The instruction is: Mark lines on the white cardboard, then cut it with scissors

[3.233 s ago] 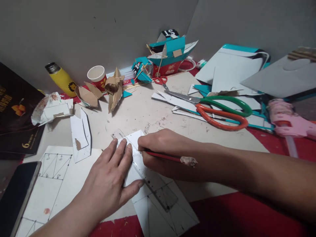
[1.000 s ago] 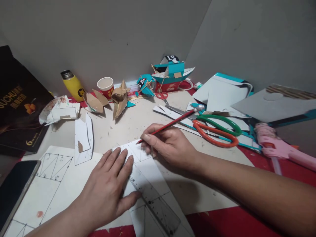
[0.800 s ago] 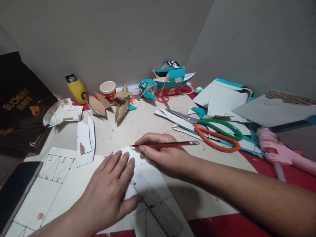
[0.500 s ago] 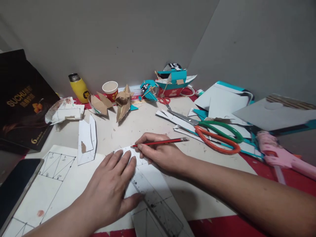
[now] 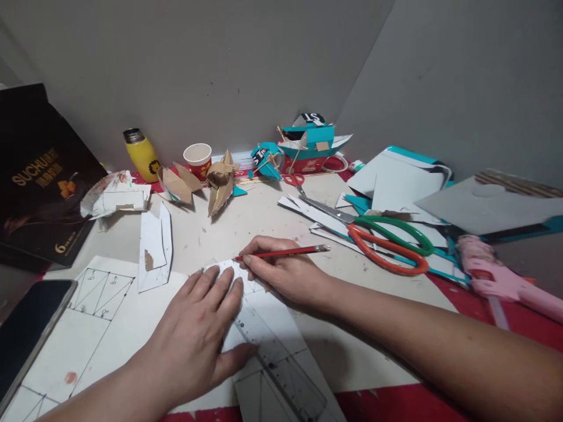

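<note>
**Card [image 5: 281, 322] under both hands, pencil [image 5: 285, 252] at its far end**

Ruler [image 5: 288, 370] lies on the card. Left hand [image 5: 197, 325] open, palm down, fingers a little spread over ruler and card's left side. Right hand [image 5: 285, 275] at card's far end, gripping pencil between thumb and fingers; tip at card's far edge, contact too fine to tell.

Writing: box [image 5: 39, 202], left of card, gold "SUCHU", then blurred characters; lower, "6". Sheet [image 5: 83, 346], left of card: handwritten marks, too small to read. Boat [image 5: 303, 152], beyond card: "ST" in white.
</note>
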{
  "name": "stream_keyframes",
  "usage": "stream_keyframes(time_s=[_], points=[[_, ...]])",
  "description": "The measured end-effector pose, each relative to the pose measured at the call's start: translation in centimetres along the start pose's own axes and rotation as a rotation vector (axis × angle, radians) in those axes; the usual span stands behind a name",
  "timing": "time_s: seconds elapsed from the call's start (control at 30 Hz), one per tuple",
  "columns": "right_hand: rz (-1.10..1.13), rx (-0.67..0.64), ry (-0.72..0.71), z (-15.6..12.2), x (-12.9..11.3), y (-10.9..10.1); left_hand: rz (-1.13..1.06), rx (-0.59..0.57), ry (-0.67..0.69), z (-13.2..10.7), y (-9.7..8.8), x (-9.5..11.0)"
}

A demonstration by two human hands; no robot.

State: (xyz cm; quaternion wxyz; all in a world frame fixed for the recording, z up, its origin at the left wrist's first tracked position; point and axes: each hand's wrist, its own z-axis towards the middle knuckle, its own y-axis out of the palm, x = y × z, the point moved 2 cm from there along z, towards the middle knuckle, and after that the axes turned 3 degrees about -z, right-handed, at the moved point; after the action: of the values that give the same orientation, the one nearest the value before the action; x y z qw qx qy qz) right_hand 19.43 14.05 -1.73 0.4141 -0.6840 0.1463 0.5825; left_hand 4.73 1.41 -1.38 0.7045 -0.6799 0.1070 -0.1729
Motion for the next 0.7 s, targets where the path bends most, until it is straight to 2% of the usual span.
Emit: stream_keyframes(time_s=[0.3,0.53,0.7], points=[[0.077,-0.017,0.085,-0.09,0.14,0.19,0.031,-0.009,0.005,0.17,-0.05,0.07],[0.134,-0.021,0.089,-0.21,0.09,0.07,0.019,0.019,0.008,0.07,-0.05,-0.08],[0.354,0.12,-0.081,-0.51,0.06,-0.5,-0.062,0.078,0.034,0.04,-0.96,-0.13]])
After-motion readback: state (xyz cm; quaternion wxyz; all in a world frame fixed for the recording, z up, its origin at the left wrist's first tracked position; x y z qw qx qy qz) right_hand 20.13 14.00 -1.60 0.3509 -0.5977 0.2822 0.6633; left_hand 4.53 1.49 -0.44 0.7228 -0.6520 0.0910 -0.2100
